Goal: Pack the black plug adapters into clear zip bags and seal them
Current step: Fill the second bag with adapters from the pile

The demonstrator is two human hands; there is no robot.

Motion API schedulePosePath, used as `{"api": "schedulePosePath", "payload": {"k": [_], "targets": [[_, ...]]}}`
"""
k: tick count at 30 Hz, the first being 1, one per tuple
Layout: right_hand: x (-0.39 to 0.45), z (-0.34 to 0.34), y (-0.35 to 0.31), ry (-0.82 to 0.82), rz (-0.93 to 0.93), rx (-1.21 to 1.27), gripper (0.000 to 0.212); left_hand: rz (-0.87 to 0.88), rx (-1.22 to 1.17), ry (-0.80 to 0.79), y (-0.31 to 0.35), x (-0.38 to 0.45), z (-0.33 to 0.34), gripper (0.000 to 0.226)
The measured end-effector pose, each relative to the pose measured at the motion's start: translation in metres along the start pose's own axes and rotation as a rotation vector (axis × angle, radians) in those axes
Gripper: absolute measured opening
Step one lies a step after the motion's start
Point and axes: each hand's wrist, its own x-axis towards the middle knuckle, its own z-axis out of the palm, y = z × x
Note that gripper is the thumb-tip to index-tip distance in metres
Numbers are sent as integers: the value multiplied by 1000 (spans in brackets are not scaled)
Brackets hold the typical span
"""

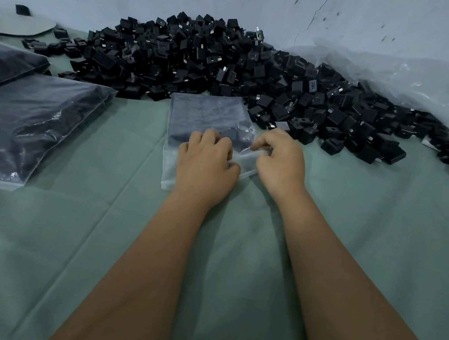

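A clear zip bag (203, 116) filled with black plug adapters lies flat on the green cloth in front of me, its open end toward me. My left hand (205, 166) lies over the bag's near end with curled fingers pinching the plastic. My right hand (279, 160) pinches the bag's mouth strip at its right side, thumb and fingers closed on the film. A big heap of loose black plug adapters (224, 62) rises right behind the bag and spreads to the right.
Two filled zip bags (37, 121) lie stacked at the left. A crumpled clear plastic sheet (407, 78) sits at the right against the pale wall. Green cloth (82, 240) covers the table near me.
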Motion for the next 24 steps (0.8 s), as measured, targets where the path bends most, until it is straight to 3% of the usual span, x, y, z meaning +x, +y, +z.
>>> {"api": "schedulePosePath", "payload": {"k": [6, 9, 12, 14, 16, 21, 24], "targets": [[2, 2, 3, -101, 108, -54, 32, 31, -20, 0, 1, 0, -1, 12], [1, -2, 3, -180, 188, 221, 36, 25, -20, -30, 0, 0, -1, 12], [5, -8, 1, -48, 173, 541, 35, 20, -24, -40, 2, 0, -4, 11], [7, -11, 0, 76, 177, 622, 32, 27, -54, -1, 4, 0, -9, 11], [7, -13, 1, 92, 208, 630, 33, 51, -93, 48, 6, -1, -13, 12], [6, -8, 2, -192, 277, 465, 45, 62, -150, -16, 8, -5, -16, 32], [4, -8, 3, -243, 290, 441, 43, 2, -97, -36, 6, -3, -12, 37]]}}
